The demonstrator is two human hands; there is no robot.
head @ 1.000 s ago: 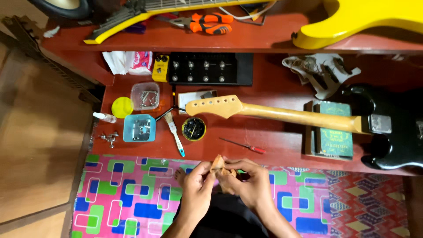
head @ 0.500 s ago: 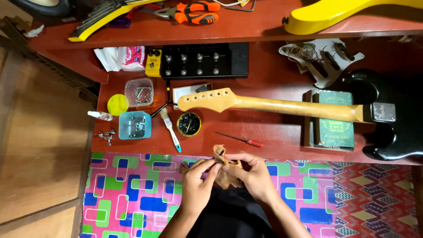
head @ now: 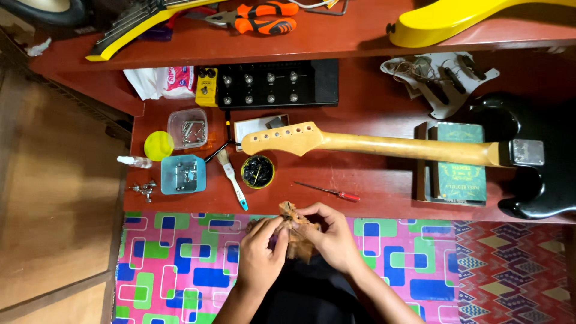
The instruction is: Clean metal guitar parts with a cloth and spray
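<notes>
Both my hands meet over my lap, low in the middle of the head view. My left hand [head: 262,249] and my right hand [head: 329,235] pinch a small brown crumpled piece [head: 292,217], perhaps cloth or paper, between their fingertips. What lies inside it is hidden. Just beyond them, on the red wooden table [head: 384,186], lies a guitar neck [head: 360,144] with a pale headstock, joined to a black guitar body [head: 534,174] at the right. A small red-handled screwdriver [head: 336,192] lies near my right hand.
A brush [head: 231,177], a round tin of dark bits [head: 258,172], a blue tray [head: 183,174], a clear box of metal parts [head: 187,128], a yellow ball [head: 158,145] and black pedals [head: 270,84] lie on the table. A yellow guitar body [head: 456,21] and orange pliers [head: 264,17] rest higher up.
The view has shifted slightly, so the table appears a little higher. My hands stay together on the brown piece, with fingers working it; nothing on the table has moved.
</notes>
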